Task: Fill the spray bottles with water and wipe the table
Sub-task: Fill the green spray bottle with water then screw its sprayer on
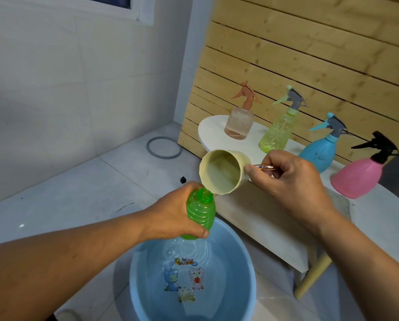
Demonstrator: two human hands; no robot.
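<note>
My left hand point(175, 214) grips a ribbed green spray bottle point(199, 215) without its spray head, held over a blue basin point(244, 269) of water. My right hand point(293, 181) holds a cream cup point(219, 173) by its metal handle, tipped so its rim touches the bottle's open neck. On the white table point(251, 209) stand a clear pink bottle point(239, 122), a yellow-green bottle point(277, 133), a blue bottle point(319, 155) and a pink bottle point(358, 177), each with a spray head on.
The basin sits on the tiled floor in front of the table and has cartoon stickers on its bottom. A grey ring point(163, 147) lies on the floor by the wall. A wooden slat panel point(309, 54) stands behind the table.
</note>
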